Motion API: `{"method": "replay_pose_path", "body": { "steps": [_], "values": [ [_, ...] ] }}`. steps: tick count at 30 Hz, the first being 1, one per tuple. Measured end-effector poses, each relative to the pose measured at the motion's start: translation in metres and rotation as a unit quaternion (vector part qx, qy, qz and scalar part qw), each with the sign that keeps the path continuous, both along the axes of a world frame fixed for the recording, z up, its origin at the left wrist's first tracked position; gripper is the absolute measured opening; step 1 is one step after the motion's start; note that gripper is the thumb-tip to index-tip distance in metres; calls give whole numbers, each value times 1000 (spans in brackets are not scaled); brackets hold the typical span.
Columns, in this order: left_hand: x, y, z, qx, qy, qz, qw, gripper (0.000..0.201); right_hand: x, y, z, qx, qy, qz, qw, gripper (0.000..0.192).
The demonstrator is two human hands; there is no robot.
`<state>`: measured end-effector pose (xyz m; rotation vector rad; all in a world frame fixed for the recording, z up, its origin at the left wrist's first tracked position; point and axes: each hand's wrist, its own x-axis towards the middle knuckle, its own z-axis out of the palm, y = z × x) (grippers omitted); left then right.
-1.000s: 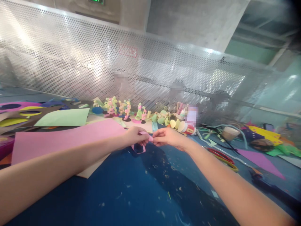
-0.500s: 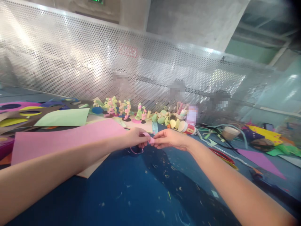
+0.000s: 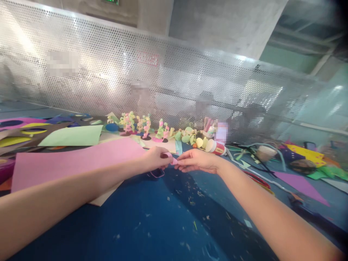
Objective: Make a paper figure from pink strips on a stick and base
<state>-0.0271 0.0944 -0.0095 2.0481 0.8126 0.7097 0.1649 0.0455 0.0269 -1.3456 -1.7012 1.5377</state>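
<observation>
Near the middle of the view, my left hand is closed on a narrow strip of pink paper. Its fingers are curled, and part of the strip is hidden behind them. My right hand pinches the strip's other end between thumb and fingertips, close to the left hand. A thin pink loop hangs below the left hand, over the blue table. Under my left forearm lies a large pink paper sheet.
Small curled-paper figures stand along the back. A white and red tub lies on its side behind my right hand. At left is a pale green sheet; at right, a purple paper piece. A perforated metal screen rises behind.
Both hands keep their grip on the pink strip and have barely moved. The thin loop below the left hand has shifted slightly up and left.
</observation>
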Motion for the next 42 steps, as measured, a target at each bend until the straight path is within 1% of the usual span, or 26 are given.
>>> {"method": "replay_pose_path", "body": {
  "steps": [7,12,16,20,23,26,29,32,34,38,40,42],
  "values": [
    [-1,5,-4,24,-6,-11,1000,25,-1,0,0,13,15,-1,1000,19],
    [-2,3,-3,44,21,12,999,28,-2,-1,0,1,25,-7,1000,18],
    [-3,2,-2,63,35,20,997,29,-3,-1,-2,6,31,-11,999,18],
    [-2,1,-3,58,37,25,997,26,-4,1,-4,14,16,-26,999,17],
    [0,0,-3,28,5,-7,1000,25,-4,2,-5,13,5,-38,999,15],
    [3,0,-3,-53,-57,-58,995,23,-5,2,-6,9,2,-41,999,14],
    [5,1,-2,-136,-98,-68,983,20,-5,2,-6,6,3,-40,999,14],
    [5,2,-1,-192,-115,-71,972,20,-5,2,-6,1,5,-37,999,14],
    [5,3,-1,-201,-120,-79,969,22,-6,2,-6,-2,6,-35,999,14],
    [4,3,-3,-172,-124,-90,973,20,-6,1,-5,-7,11,-26,1000,13],
    [4,3,-4,-158,-129,-81,976,19,-5,1,-4,-12,16,-15,1000,13],
    [5,3,-4,-150,-133,-58,978,17,-5,0,-3,-16,22,-10,1000,16]
  ]
}}
